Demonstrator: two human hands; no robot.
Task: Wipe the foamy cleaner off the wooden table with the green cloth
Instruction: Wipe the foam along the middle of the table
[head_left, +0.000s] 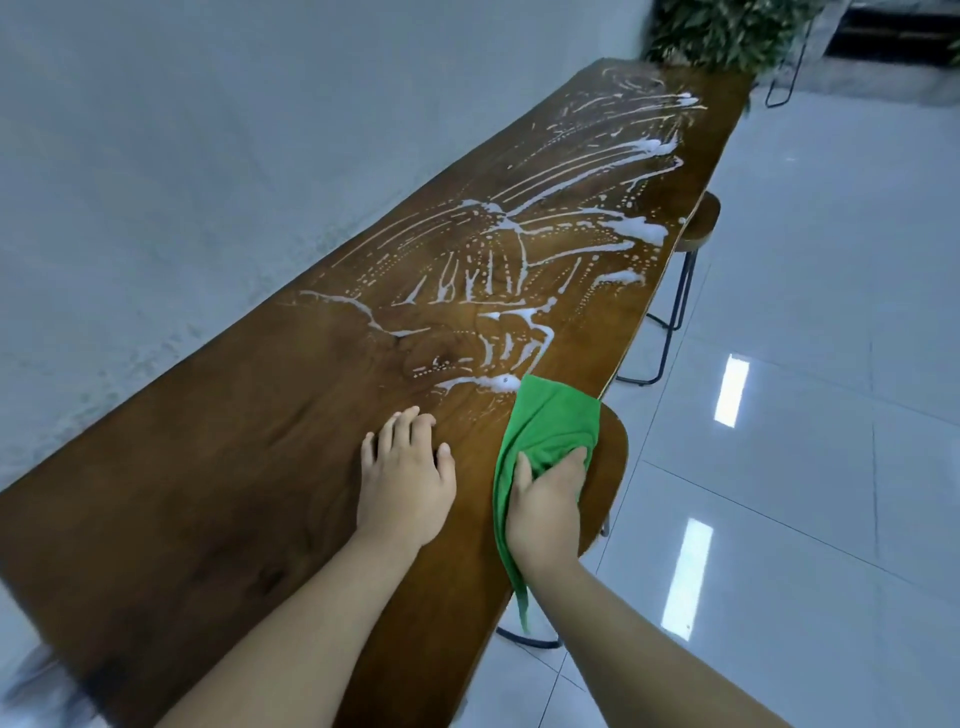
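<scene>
A long dark wooden table runs from the near left to the far right along a grey wall. White foamy cleaner streaks its middle and far part; the near part shows bare wood. My right hand grips the green cloth and presses it on the table near the right edge, just below the nearest foam blob. One end of the cloth hangs down past my wrist. My left hand rests flat on the wood to the left of the cloth, fingers spread, holding nothing.
A round wooden stool seat sits tucked under the table's right edge beside my right hand. A second stool stands farther along. A leafy plant stands at the table's far end. Glossy white floor tiles lie to the right.
</scene>
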